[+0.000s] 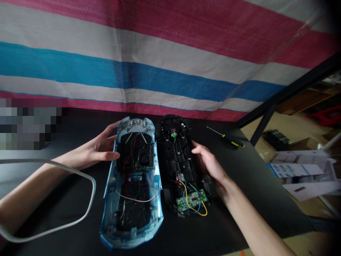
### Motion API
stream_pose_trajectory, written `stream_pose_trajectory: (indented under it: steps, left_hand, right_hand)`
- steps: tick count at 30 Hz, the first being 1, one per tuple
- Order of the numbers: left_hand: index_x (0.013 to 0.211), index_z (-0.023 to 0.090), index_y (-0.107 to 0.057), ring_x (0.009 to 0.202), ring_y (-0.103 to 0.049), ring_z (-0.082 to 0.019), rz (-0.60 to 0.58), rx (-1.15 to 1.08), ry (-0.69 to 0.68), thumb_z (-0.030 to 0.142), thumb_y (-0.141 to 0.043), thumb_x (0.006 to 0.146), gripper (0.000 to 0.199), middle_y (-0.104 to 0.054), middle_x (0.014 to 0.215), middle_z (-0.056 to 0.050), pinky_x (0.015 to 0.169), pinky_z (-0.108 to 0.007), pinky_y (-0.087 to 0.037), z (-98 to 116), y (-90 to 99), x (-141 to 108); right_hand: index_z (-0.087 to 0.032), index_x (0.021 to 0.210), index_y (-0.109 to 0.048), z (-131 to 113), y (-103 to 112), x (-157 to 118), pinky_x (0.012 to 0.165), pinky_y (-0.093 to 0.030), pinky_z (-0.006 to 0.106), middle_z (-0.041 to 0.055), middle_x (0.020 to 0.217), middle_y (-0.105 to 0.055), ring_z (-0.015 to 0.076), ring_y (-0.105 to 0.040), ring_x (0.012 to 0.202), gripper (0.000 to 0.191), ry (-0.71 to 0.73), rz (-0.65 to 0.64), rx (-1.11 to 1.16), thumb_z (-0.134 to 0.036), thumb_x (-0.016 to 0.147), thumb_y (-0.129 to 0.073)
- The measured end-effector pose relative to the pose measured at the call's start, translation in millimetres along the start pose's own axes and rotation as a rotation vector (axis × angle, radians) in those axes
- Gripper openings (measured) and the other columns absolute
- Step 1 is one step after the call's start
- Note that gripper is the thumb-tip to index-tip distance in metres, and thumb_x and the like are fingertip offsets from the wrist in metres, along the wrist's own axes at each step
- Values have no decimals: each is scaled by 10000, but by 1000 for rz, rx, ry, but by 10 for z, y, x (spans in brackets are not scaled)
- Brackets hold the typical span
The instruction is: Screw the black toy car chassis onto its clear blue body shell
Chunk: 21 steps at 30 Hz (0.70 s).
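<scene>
A blue toy car body shell (108, 213) lies upside down, its black interior and thin red, green and white wires showing. My left hand (102, 147) grips the shell's left edge, thumb over the rim and the fingers partly hidden behind it. Close beside the shell is the black toy car chassis (177, 156), with a green circuit board (192, 201) at its near end and yellow and blue wires looping over it. My right hand (209, 161) holds the chassis by its right side; some of its fingers are hidden underneath.
A black and yellow screwdriver (229, 141) lies on the dark table (247, 192), right of the chassis. White cable (92, 199) loops in front of my left forearm. Behind the table hangs a striped tarp (170, 78). Papers (301, 163) lie beyond the right edge.
</scene>
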<state>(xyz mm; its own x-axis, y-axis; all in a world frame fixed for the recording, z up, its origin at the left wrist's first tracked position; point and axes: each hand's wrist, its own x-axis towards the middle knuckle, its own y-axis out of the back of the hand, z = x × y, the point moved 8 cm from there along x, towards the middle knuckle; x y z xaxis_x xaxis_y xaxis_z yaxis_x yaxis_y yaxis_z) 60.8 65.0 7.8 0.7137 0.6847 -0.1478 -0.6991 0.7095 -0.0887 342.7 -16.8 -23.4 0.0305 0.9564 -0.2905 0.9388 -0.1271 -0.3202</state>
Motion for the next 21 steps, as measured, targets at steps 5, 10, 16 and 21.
stream_pose_trajectory:
  steps: [5,10,16,21]
  left_hand:
    - [1596,437,-174,1278,-607,-384,-11,-5,10,384,-794,804,1007,-595,1458,-71,1019,-458,-566,4,-21,2]
    - [1593,448,-175,1307,-586,-374,-29,-8,2,368,-786,821,988,-575,1480,-61,1025,-431,-566,-10,-11,-4]
    - [1598,437,-157,1343,-549,-382,-49,-44,-1,343,-782,832,993,-526,1525,-70,1045,-452,-554,-31,-1,2]
    - [1599,442,-137,1358,-527,-408,-83,-83,12,324,-777,833,1005,-479,1559,-83,1076,-519,-518,-75,-2,12]
  right_hand:
    - [-275,1126,-698,10,9,6,703,-552,356,-4,1111,-760,272,-707,920,373,-6,0,1,-278,761,-622]
    - [-274,1122,-705,7,-10,-7,699,-548,347,-7,1106,-762,266,-704,937,361,-7,-1,27,-258,776,-602]
    - [-271,1137,-701,17,-2,-29,591,-506,298,-11,1104,-765,252,-709,901,376,-21,24,7,-261,773,-606]
    - [-270,1139,-705,7,3,-52,648,-534,305,-10,1083,-771,248,-714,911,373,-29,54,3,-267,781,-601]
